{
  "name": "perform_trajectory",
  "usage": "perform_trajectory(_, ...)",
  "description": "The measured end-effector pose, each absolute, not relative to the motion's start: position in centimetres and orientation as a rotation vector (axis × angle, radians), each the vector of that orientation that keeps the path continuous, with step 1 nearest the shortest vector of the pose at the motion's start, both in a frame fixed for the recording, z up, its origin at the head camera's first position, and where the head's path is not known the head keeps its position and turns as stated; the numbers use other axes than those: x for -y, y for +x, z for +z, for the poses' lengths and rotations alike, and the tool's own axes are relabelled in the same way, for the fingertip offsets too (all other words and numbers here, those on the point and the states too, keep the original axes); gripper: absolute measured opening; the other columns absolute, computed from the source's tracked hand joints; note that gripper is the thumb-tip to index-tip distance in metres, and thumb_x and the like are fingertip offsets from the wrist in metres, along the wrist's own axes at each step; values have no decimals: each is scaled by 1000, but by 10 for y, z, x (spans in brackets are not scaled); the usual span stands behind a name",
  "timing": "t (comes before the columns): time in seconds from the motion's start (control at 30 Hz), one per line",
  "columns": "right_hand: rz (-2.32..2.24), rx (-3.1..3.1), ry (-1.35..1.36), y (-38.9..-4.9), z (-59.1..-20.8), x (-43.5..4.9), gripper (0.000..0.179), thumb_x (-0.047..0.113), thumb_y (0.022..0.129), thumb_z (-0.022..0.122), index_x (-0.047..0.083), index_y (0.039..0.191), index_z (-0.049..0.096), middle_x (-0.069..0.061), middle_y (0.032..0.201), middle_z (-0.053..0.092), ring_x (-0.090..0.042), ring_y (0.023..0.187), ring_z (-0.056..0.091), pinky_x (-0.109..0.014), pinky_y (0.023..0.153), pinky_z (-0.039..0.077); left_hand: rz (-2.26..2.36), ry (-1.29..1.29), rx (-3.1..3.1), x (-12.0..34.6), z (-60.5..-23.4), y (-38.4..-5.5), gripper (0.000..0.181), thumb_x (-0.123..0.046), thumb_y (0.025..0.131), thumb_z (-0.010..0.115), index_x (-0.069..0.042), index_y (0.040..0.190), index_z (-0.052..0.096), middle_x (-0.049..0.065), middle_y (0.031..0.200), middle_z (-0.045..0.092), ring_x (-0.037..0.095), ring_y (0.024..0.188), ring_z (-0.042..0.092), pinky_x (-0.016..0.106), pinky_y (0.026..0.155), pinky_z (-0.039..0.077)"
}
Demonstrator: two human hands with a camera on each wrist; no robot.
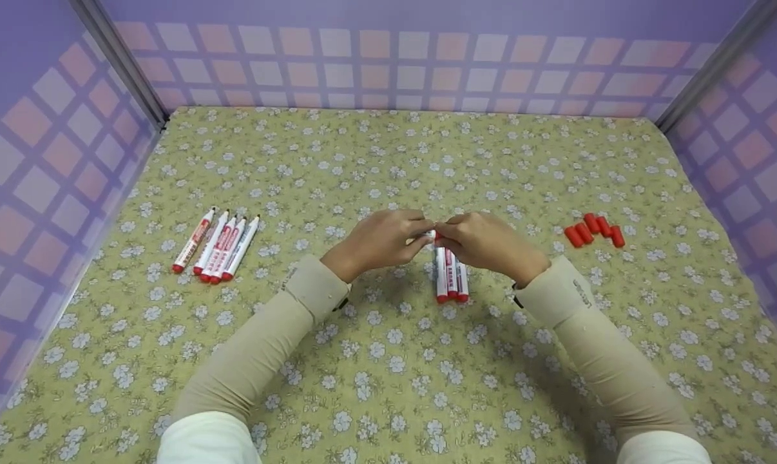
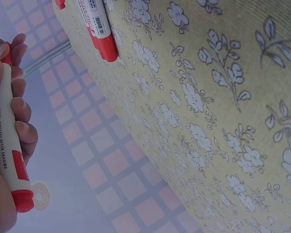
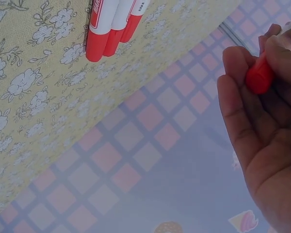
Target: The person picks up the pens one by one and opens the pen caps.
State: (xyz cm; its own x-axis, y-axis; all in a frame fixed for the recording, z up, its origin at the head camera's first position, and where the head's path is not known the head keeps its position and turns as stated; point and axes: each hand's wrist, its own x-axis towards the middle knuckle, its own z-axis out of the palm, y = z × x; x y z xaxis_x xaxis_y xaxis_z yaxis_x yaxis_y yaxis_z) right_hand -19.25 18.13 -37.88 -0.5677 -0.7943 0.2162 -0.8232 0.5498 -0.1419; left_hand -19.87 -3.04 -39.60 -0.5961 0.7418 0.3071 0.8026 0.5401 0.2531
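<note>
My left hand grips a white marker round its barrel, its red end pointing out past the palm in the left wrist view. Between thumb and fingers my right hand pinches the red cap at the marker's other end. Both hands meet fingertip to fingertip above the table. Below them three white markers lie side by side, red ends toward me; their far ends are hidden by the hands.
Several white markers lie at the left without caps, dark tips pointing away. At the right lies a loose group of red caps. A flowered cloth covers the table, and checked purple walls rise behind and on both sides.
</note>
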Motion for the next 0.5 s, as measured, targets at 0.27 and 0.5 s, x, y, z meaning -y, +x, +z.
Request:
perform_trajectory(0.27,385,2606,1409,-194,-382,-184,16,6,94,59,-1,102,72,-11,77,71,-14,53,59,-27,54,51,-598,-1330,2624,30,-395,-198,28,-23,100,53,-9,118,69,6,101,69,15,76,64,30,68,52)
perform_trajectory(0.5,406,2560,1408,-194,-385,-184,19,6,93,60,-2,106,71,-12,74,70,-11,49,53,-25,50,45,-608,-1309,2664,28,-392,-197,29,-24,100,53,-10,120,68,5,103,69,14,78,65,30,69,53)
